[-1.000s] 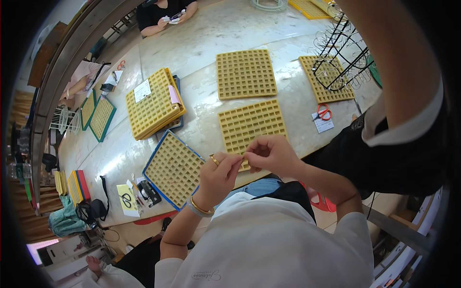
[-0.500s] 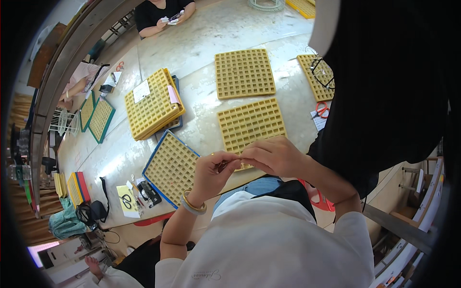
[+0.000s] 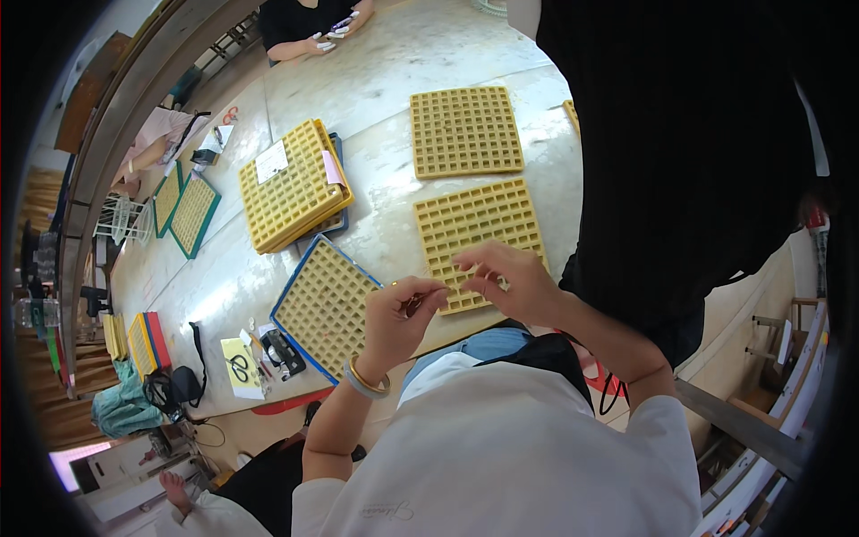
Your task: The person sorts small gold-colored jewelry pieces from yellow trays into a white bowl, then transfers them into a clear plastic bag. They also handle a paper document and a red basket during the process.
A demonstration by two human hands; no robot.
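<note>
My left hand (image 3: 404, 309) is closed in a pinch just above the table's near edge. Something small and dark shows between its fingers, too small to name. A ring and a bangle (image 3: 367, 379) are on that hand and wrist. To its right, my right hand (image 3: 510, 279) has its thumb and fingers apart, with nothing visible in them. It hovers over the near corner of a yellow gridded tray (image 3: 479, 215) with rows of square pockets. Left of my left hand lies a blue-rimmed gridded tray (image 3: 322, 300), partly covered by that hand.
Another yellow tray (image 3: 465, 132) lies farther back, with a stack of trays (image 3: 291, 188) to its left. Dark-handled scissors (image 3: 238, 367) and small tools sit at the near left. A person in black (image 3: 662, 179) stands close on my right, blocking that side. Another person (image 3: 313, 31) sits across the table.
My hands have come apart; the right one has opened and moved off the left. The person in black has leaned farther in, covering the tray and red scissors at right.
</note>
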